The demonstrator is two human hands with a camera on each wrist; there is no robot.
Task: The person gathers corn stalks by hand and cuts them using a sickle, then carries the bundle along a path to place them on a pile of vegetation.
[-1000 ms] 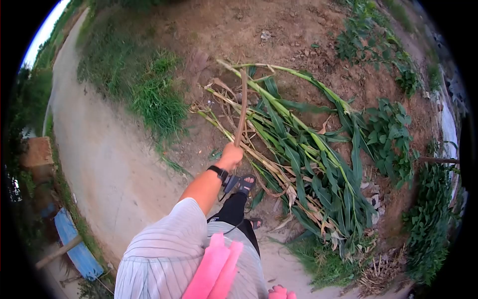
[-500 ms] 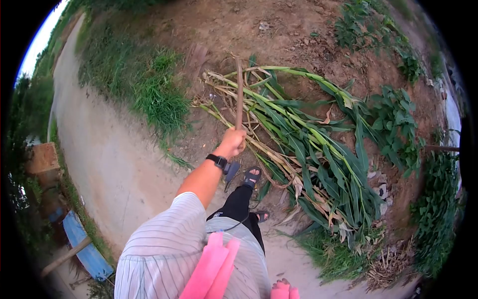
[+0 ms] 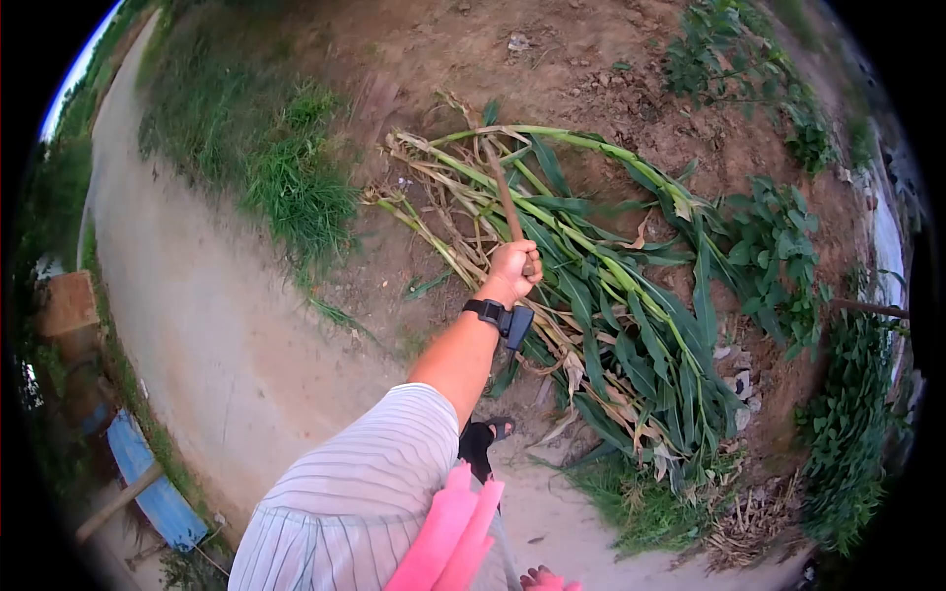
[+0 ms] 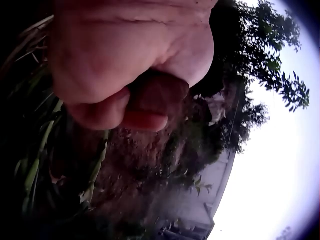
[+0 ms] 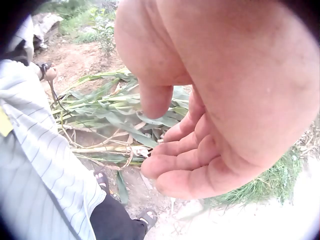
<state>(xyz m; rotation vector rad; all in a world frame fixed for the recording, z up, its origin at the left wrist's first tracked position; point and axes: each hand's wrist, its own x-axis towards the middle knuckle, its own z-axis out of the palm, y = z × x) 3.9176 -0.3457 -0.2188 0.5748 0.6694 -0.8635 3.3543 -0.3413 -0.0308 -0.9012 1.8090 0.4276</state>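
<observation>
A brown wooden stick (image 3: 505, 197) is gripped near its lower end by my left hand (image 3: 514, 270); it slants up and left over a heap of green and dry stalks (image 3: 631, 281). From the left wrist view, the fingers of the left hand (image 4: 135, 60) curl round the stick's blunt end (image 4: 159, 94). The stick's far end lies against the stalks' cut ends in the head view; contact is unclear. My right hand (image 3: 547, 579) hangs low at the bottom edge. Loosely bent, its fingers hold nothing in the right wrist view, where the hand (image 5: 220, 100) appears before the stalks (image 5: 120, 107).
A pale path (image 3: 217, 325) runs along the left, with a grass tuft (image 3: 296, 187) beside it. Bare soil (image 3: 434, 59) lies beyond the heap. Leafy plants (image 3: 774, 236) grow at the right. A blue panel (image 3: 156, 483) is at lower left. One sandalled foot (image 3: 502, 427) stands near the heap.
My left hand has moved right, over the stalks, and the stick has gone from nearly upright to leaning left at its top. The nearer sandalled foot is now out of sight in the head view.
</observation>
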